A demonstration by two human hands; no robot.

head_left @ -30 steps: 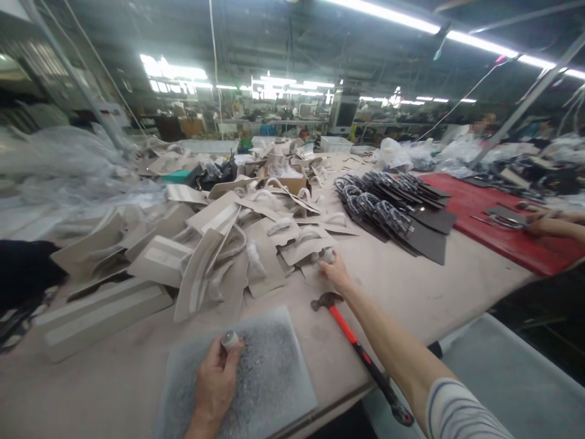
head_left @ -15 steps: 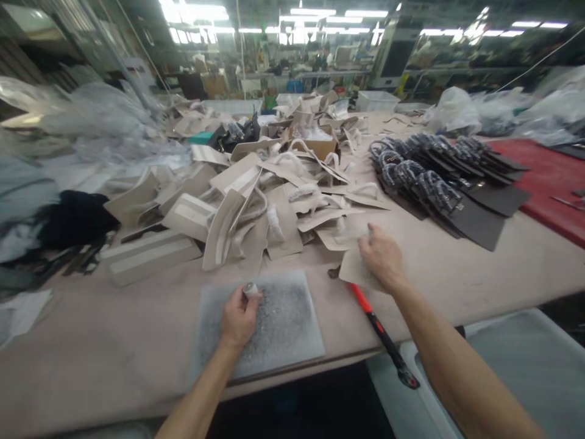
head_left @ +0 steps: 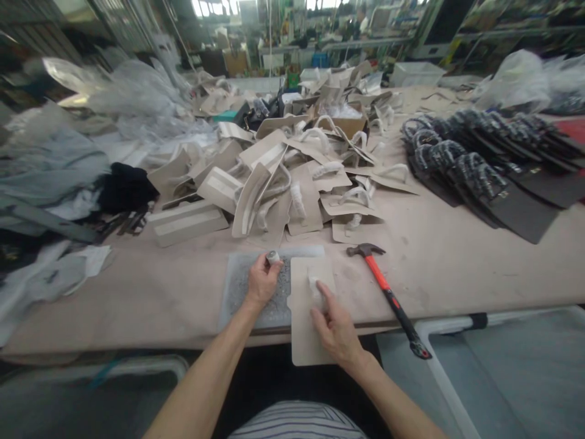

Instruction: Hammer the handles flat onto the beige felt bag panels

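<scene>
My left hand (head_left: pixel 261 285) rests on a grey pitted pad (head_left: pixel 249 286) at the table's near edge, fingers closed round a small metal cylinder (head_left: pixel 273 256) that stands upright on it. My right hand (head_left: pixel 336 329) lies on a beige card panel (head_left: pixel 308 308) with a white wrapped handle (head_left: pixel 314 284), fingers pinching it near the handle. The panel overlaps the pad's right side and hangs over the table edge.
A red-handled hammer (head_left: pixel 386 289) lies right of the panel. Behind it spreads a heap of beige panels with handles (head_left: pixel 292 177). Black panels with dark handles (head_left: pixel 475 164) lie at right, clear plastic bags (head_left: pixel 114 97) and dark cloth (head_left: pixel 123 186) at left. A grey bin (head_left: pixel 512 372) stands below right.
My right hand pulled one beige panel from the heap to the near edge, over the pad. The view tilted down. My left hand stayed on the cylinder.
</scene>
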